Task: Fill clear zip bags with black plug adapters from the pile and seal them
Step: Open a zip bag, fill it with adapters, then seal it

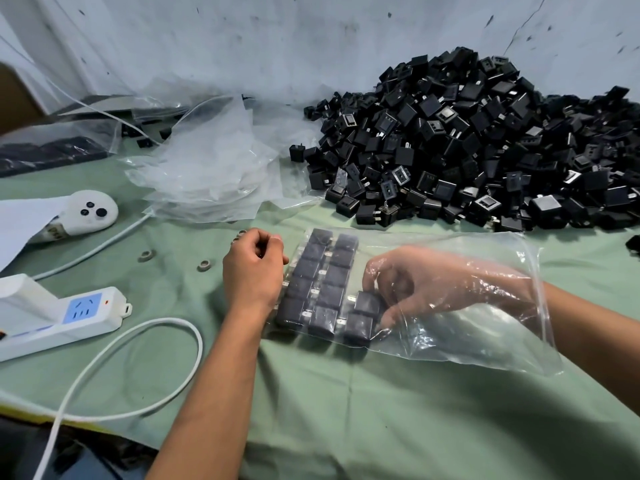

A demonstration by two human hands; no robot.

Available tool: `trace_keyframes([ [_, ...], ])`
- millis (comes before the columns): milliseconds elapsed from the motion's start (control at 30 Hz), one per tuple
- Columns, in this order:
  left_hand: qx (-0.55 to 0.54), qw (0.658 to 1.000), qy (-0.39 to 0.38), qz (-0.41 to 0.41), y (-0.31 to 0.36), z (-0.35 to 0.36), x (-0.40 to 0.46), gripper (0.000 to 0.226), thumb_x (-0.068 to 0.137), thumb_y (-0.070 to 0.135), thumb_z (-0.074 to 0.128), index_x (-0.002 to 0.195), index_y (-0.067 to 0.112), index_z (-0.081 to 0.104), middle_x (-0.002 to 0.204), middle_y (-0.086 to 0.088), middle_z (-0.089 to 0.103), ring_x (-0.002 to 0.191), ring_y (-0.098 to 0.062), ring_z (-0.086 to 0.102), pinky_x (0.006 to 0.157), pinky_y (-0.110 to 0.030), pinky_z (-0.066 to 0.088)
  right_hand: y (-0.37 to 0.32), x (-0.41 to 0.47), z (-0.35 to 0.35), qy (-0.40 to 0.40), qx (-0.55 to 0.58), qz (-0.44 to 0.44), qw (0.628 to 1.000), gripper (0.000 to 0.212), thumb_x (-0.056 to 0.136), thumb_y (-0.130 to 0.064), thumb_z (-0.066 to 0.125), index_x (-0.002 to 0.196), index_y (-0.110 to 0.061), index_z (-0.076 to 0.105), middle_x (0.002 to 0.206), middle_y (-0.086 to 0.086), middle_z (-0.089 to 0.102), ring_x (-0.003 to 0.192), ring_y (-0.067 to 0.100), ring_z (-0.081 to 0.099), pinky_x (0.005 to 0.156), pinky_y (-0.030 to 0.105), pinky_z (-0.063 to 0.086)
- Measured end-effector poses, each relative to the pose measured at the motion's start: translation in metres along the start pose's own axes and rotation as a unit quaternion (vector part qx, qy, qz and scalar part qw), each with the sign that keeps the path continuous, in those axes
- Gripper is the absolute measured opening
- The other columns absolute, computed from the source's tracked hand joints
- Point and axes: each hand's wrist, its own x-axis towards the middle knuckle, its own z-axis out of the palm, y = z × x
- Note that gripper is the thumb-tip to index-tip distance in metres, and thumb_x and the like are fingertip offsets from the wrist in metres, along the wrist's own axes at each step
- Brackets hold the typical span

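Note:
A clear zip bag [485, 337] lies flat on the green cloth with its mouth toward the right. Inside it, several black plug adapters [317, 282] sit in neat columns at the closed left end. My right hand [415, 285] is deep inside the bag, fingers closed on two adapters [367, 304] at the start of a third column. My left hand [254, 268] rests as a loose fist against the bag's left end, outside the plastic. A big pile of loose black adapters [478, 147] heaps up behind the bag on the right.
A stack of empty clear bags [211, 168] lies at the back centre. To the left are a white power strip [65, 317], its white cable [138, 358], a white device [91, 211] and a filled bag [52, 150]. Small metal rings [204, 265] lie near my left hand.

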Motion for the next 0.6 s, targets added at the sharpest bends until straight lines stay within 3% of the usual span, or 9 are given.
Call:
trace_keyframes([
  [200, 0.007, 1.000, 0.003, 0.000, -0.002, 0.001, 0.001, 0.023, 0.088, 0.038, 0.057, 0.072, 0.022, 0.062, 0.064, 0.009, 0.070, 0.061, -0.021, 0.061, 0.072, -0.050, 0.058, 0.000, -0.002, -0.002, 0.010, -0.031, 0.005, 0.999, 0.020, 0.088, -0.020, 0.081, 0.102, -0.029, 0.070, 0.090, -0.005, 0.078, 0.078, 0.004, 0.075, 0.070, 0.023, 0.062],
  [367, 0.017, 1.000, 0.003, 0.005, -0.004, 0.001, 0.001, 0.023, 0.090, 0.036, 0.057, 0.071, 0.024, 0.061, 0.064, 0.011, 0.070, 0.060, -0.017, 0.061, 0.069, -0.045, 0.056, -0.001, -0.001, -0.001, 0.012, -0.024, 0.009, 1.000, 0.025, 0.084, -0.028, 0.084, 0.100, -0.039, 0.069, 0.090, -0.015, 0.077, 0.077, 0.000, 0.074, 0.066, 0.015, 0.059],
  [467, 0.018, 1.000, 0.003, 0.007, -0.005, 0.002, 0.001, 0.023, 0.090, 0.038, 0.057, 0.070, 0.025, 0.061, 0.064, 0.012, 0.070, 0.058, -0.014, 0.061, 0.069, -0.042, 0.055, 0.000, 0.005, 0.008, 0.049, 0.011, -0.002, 0.999, 0.032, 0.079, -0.008, 0.086, 0.105, -0.019, 0.071, 0.080, -0.003, 0.075, 0.072, 0.000, 0.072, 0.068, 0.017, 0.059],
  [533, 0.017, 1.000, 0.002, 0.009, -0.005, 0.002, 0.001, 0.023, 0.089, 0.039, 0.056, 0.071, 0.025, 0.061, 0.064, 0.012, 0.070, 0.058, -0.014, 0.060, 0.069, -0.042, 0.055, 0.005, 0.007, 0.009, 0.069, 0.039, -0.011, 0.997, 0.050, 0.070, 0.005, 0.085, 0.117, -0.002, 0.070, 0.068, -0.016, 0.068, 0.063, -0.012, 0.062, 0.066, 0.006, 0.050],
  [600, 0.017, 1.000, 0.000, 0.011, -0.004, 0.002, 0.000, 0.021, 0.088, 0.040, 0.056, 0.072, 0.027, 0.062, 0.063, 0.013, 0.070, 0.057, -0.014, 0.060, 0.069, -0.042, 0.055, -0.001, 0.006, 0.007, 0.036, 0.002, -0.009, 0.999, 0.043, 0.075, 0.011, 0.082, 0.116, 0.007, 0.070, 0.059, -0.020, 0.063, 0.060, -0.020, 0.056, 0.066, 0.004, 0.044],
])
